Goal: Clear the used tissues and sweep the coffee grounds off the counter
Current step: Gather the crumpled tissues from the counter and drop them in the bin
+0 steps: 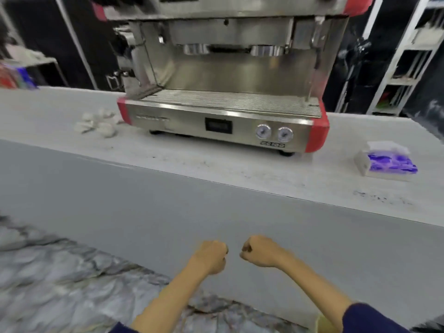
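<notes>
Nearest the camera, the person's 2 bare forearms reach forward from dark blue sleeves [374, 318] over a grey-veined marble floor [48, 280]. The left hand [211, 257] and the right hand [260, 251] are both clenched into fists, knuckles facing each other with a small gap between them, and neither holds anything. They hang in front of the plain grey front panel [168, 200] of the counter, below its edge and not touching it.

Above the panel lies the pale counter top [60, 150]. Dark coffee grounds [201, 163] are scattered thinly on it in front of the espresso machine; the specks form a loose band whose long axis runs left to right along the counter's near edge. A second smear of grounds [382, 198] lies further right, close to the edge, also stretched left to right.

Near the right end sits a tissue box [386, 164], white with a purple pattern, its long side running roughly along the counter.

Further back on the left, the used tissues [98, 123] lie in a cluster of several crumpled white balls, just beside the machine's front left corner. The cluster is slightly wider than it is deep; the blur hides an exact count.

The espresso machine [223, 116] stands at the centre, steel with red corners, with 2 round gauges [274, 133] on its front. Behind the counter, white shelving [408, 56] stands at the right against a dark background.
</notes>
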Available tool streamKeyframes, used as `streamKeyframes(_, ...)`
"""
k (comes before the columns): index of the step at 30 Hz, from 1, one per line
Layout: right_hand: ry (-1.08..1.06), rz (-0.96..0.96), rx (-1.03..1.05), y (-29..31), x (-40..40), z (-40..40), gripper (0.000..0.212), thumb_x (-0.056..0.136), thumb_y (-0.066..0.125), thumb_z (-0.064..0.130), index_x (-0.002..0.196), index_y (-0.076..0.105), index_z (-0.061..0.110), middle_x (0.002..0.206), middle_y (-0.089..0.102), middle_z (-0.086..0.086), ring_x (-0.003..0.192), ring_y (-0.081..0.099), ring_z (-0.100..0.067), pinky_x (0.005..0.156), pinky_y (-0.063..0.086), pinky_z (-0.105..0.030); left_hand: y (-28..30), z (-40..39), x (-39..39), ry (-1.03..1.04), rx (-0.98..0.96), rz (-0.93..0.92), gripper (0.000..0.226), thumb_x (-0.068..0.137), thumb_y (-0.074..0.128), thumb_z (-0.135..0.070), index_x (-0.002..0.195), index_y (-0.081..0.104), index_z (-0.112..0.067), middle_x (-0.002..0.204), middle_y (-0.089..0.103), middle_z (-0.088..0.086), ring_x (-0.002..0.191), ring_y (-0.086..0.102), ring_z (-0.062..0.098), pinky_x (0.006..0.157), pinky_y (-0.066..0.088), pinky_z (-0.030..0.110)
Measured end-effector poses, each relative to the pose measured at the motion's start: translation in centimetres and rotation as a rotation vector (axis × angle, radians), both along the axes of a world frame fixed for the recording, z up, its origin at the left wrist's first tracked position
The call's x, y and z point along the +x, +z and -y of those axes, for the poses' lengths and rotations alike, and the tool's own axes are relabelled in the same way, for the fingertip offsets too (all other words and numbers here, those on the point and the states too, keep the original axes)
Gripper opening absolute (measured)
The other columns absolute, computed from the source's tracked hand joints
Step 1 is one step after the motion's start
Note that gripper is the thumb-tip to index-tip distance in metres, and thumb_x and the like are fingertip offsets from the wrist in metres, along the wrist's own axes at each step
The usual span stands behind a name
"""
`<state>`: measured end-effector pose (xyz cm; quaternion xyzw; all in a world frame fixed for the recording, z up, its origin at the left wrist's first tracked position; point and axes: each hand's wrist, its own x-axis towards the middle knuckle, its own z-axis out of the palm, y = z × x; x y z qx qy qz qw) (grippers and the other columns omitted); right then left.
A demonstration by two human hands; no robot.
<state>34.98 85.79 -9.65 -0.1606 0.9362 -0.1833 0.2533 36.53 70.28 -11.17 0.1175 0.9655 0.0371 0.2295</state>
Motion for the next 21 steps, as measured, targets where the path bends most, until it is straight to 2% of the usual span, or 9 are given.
streamKeyframes(2,0.048,0.012,0.003,1.1,-0.6,6.4,0.040,0.089,0.051,0.028,0.106,0.061,-0.007,0.113,0.065,-0.024,0.103,0.061,-0.036,0.091,0.051,-0.045,1.1,6.4,0.0,0.036,-0.006,0.032,0.037,0.092,0.036,-0.004,0.127,0.047,-0.005,0.126,0.055,0.020,0.112,0.054,0.033,0.094,0.044,0.041)
streamKeyframes(5,0.128,-0.008,-0.008,3.2,-1.9,15.8,0.039,0.089,0.051,0.029,0.109,0.062,-0.002,0.117,0.065,-0.019,0.106,0.059,-0.032,0.094,0.049,-0.043,3.8,15.7,-0.4,0.109,0.030,0.014,0.041,0.093,0.036,-0.008,0.133,0.043,-0.012,0.137,0.048,0.016,0.122,0.048,0.032,0.099,0.040,0.040)
streamKeyframes(10,0.220,-0.076,-0.086,7.5,-5.0,30.1,0.036,0.087,0.053,0.030,0.110,0.064,0.005,0.116,0.066,-0.012,0.103,0.061,-0.028,0.090,0.051,-0.037,7.9,29.6,-2.8,0.202,0.048,-0.084,0.039,0.093,0.039,-0.019,0.132,0.043,-0.019,0.137,0.048,0.011,0.123,0.047,0.029,0.098,0.040,0.039)
streamKeyframes(12,0.265,-0.097,-0.122,8.9,-6.9,35.1,0.035,0.087,0.053,0.030,0.110,0.064,0.006,0.115,0.066,-0.012,0.103,0.060,-0.027,0.092,0.050,-0.040,9.0,34.6,-4.5,0.232,0.053,-0.137,0.038,0.093,0.039,-0.021,0.131,0.044,-0.020,0.136,0.049,0.009,0.122,0.048,0.029,0.098,0.040,0.039)
streamKeyframes(17,0.354,-0.153,-0.142,10.3,-12.9,46.4,0.036,0.088,0.053,0.034,0.113,0.063,0.010,0.119,0.064,-0.007,0.107,0.058,-0.022,0.094,0.049,-0.039,10.2,46.0,-9.8,0.279,0.018,-0.215,0.036,0.093,0.041,-0.022,0.128,0.046,-0.021,0.132,0.053,0.007,0.116,0.052,0.028,0.092,0.043,0.036)
streamKeyframes(21,0.348,-0.188,-0.194,11.3,-18.5,53.3,0.034,0.086,0.056,0.035,0.109,0.066,0.011,0.116,0.065,-0.006,0.101,0.060,-0.019,0.088,0.051,-0.033,11.2,53.9,-14.5,0.276,0.067,-0.259,0.034,0.091,0.040,-0.022,0.124,0.050,-0.023,0.123,0.060,0.002,0.112,0.054,0.024,0.089,0.044,0.036)
